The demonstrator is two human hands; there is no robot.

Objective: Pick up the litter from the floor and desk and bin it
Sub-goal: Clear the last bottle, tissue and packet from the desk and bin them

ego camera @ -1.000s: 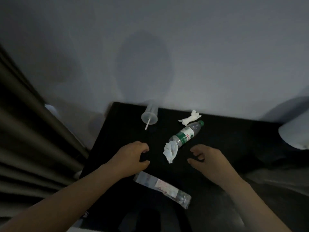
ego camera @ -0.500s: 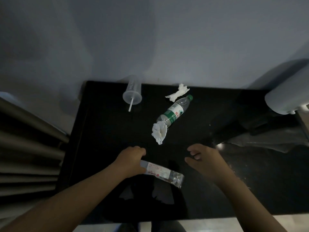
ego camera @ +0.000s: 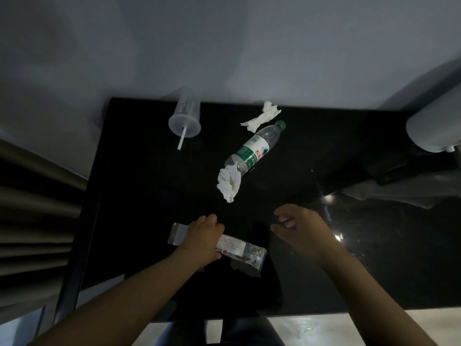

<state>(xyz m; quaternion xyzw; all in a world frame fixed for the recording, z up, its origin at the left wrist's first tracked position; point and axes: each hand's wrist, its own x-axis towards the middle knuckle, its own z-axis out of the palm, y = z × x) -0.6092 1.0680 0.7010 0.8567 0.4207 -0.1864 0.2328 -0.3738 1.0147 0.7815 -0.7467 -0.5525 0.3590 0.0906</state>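
Note:
On the black desk point(ego camera: 139, 196) lies a clear plastic wrapper point(ego camera: 239, 249) with a white and red label. My left hand point(ego camera: 203, 237) lies over the wrapper's middle, fingers curled down around it. My right hand point(ego camera: 301, 228) hovers just right of it, open and holding nothing. Farther back lie a crumpled white tissue point(ego camera: 229, 182), an empty water bottle point(ego camera: 255, 147) with a green label and cap, a second twisted tissue point(ego camera: 262, 117), and a tipped clear plastic cup point(ego camera: 185, 113) with a white straw.
A grey wall stands behind the desk. Dark pleated curtains point(ego camera: 32, 216) hang at the left. A white rounded object point(ego camera: 434, 126) and a dark item with grey cloth point(ego camera: 404, 188) sit at the desk's right. Pale floor point(ego camera: 324, 328) shows at the front edge.
My left hand has come down from the middle of the desk onto the wrapper and closed over it. My right hand has stayed beside it. The view has tilted down toward the desk's front.

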